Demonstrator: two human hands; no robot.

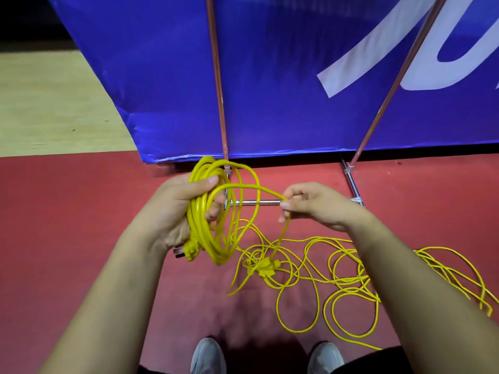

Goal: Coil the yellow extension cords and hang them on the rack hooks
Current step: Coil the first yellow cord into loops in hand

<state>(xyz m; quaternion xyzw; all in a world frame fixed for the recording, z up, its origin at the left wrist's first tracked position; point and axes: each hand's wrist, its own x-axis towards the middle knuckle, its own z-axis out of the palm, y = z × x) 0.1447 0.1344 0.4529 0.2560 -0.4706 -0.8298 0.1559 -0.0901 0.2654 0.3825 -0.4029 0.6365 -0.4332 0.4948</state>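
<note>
- Red floor (81, 225) fills the lower part of the view; a tan strip (54, 103) of flooring borders it at the far left.
- Loose yellow cord (351, 279) sprawls on the red in tangled, overlapping loops, from the middle out to the right edge.
- A yellow connector (266, 268) lies within the tangle's left end.
- Rack bars rest on the red: a horizontal base bar (253, 202) and a second foot (352, 184) to its right.
- Two grey shoes, left (208, 357) and right (325, 359), stand at the bottom edge.
- A blue banner (270, 103) reaches down to the floor behind the bars; whether it touches is unclear.
</note>
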